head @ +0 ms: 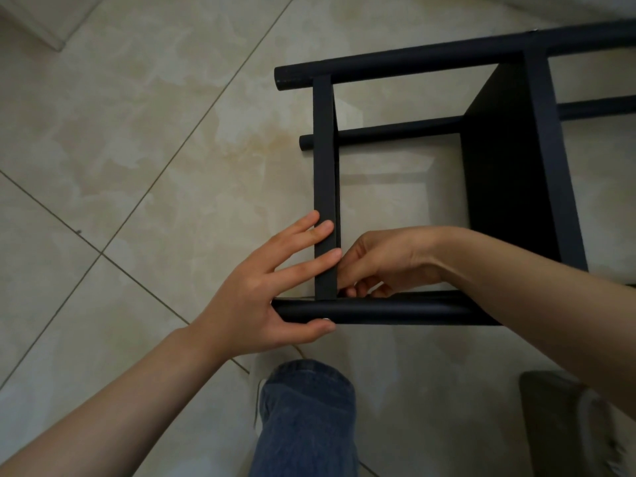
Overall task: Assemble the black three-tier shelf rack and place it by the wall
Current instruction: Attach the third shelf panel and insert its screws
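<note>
- A leg in blue jeans [306, 418] fills the bottom edge, with a pale shoe [599, 428] at the lower right.
- The left hand [268, 287] is open: its fingers lie straight across the edge of the nearer shelf board [324, 149], and its thumb lies along the near side of the closest pole [395, 309], at the pole's end.
- The right hand [385, 261] reaches inside the frame, fingers curled at the corner where that board meets the pole. I cannot tell whether they pinch anything.
- The black rack [545, 132] lies on its side on the tiled floor [137, 132], just ahead of the knee.
- A second board [509, 166] stands to the right.
- Two further poles [413, 60] cross behind.
</note>
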